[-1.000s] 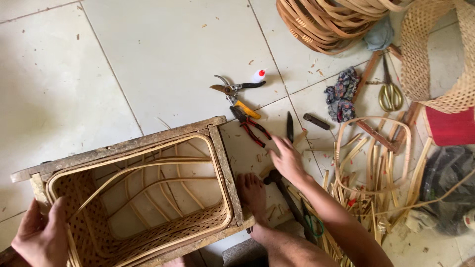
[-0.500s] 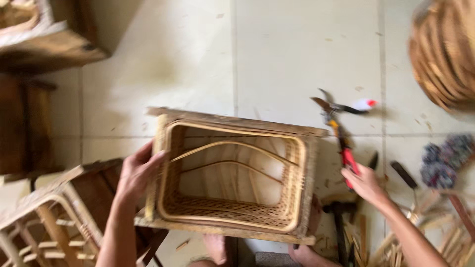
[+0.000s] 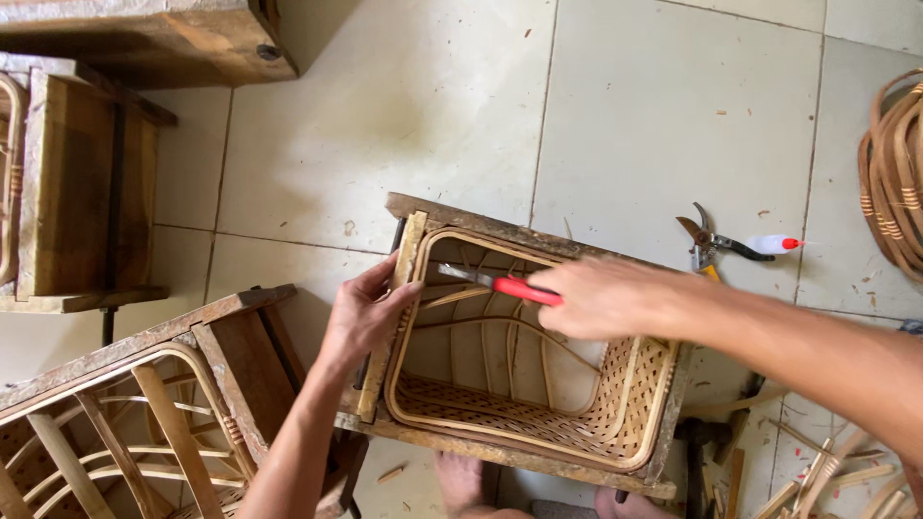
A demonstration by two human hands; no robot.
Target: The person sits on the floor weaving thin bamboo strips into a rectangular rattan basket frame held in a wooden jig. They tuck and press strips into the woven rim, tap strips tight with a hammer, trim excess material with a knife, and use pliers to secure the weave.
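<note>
A wooden box frame (image 3: 500,227) with a woven rattan basket (image 3: 538,413) inside it stands on the tiled floor between my feet. My left hand (image 3: 363,309) grips the frame's left edge, thumb over the rattan rim. My right hand (image 3: 601,298) reaches over the opening and holds red-handled pliers (image 3: 495,283), their metal jaws pointing left at the rim near my left thumb.
Pruning shears (image 3: 707,243) and a small white bottle with a red cap (image 3: 772,244) lie on the floor at right. Rattan coils (image 3: 894,183) sit at the far right. Wooden moulds (image 3: 77,192) and another rattan frame (image 3: 125,413) stand at left. Cane strips (image 3: 827,481) and a hammer (image 3: 694,452) lie at lower right.
My view has swung left. My right hand left the floor by the tools and now holds the red pliers over the basket. My left hand shifted along the frame's left edge.
</note>
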